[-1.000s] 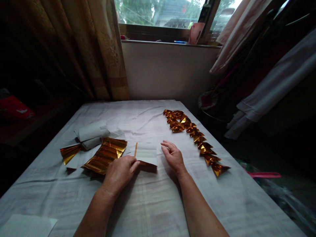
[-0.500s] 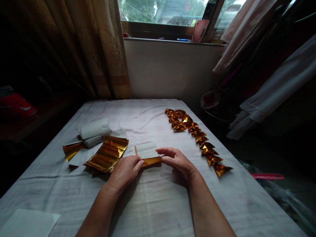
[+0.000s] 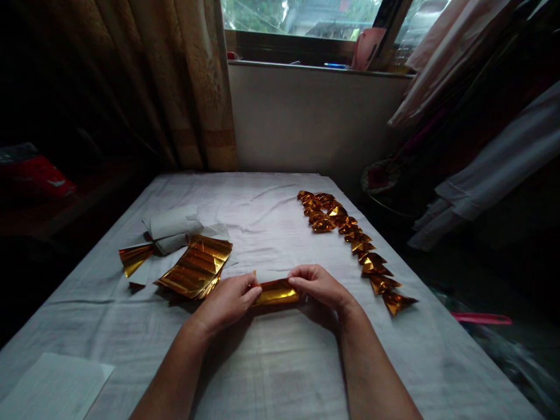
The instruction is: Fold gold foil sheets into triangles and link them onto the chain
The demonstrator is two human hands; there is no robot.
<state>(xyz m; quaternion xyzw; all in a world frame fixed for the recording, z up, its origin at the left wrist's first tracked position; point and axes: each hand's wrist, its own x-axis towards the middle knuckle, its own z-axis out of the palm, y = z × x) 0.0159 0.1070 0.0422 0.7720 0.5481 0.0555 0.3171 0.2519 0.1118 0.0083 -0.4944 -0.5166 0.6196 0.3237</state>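
Observation:
A sheet of gold foil paper [image 3: 276, 291] lies rolled or folded over in front of me, gold side out. My left hand [image 3: 227, 302] pinches its left end and my right hand [image 3: 320, 286] pinches its right end. To the left lies a fanned stack of gold foil sheets [image 3: 196, 269]. On the right, a row of several folded gold pieces [image 3: 355, 242] runs from the far middle of the white-clothed table [image 3: 271, 373] toward its right edge.
A white paper roll [image 3: 172, 226] and a loose gold sheet [image 3: 133, 258] lie beyond the stack. A white sheet [image 3: 52, 388] rests at the near left corner. A curtain [image 3: 192, 87] and window sill [image 3: 319, 64] stand behind; clothes [image 3: 481, 151] hang on the right.
My right hand came in from open beside the sheet to grip its right end. Both hands have folded the white-faced sheet toward me, so its gold side now shows.

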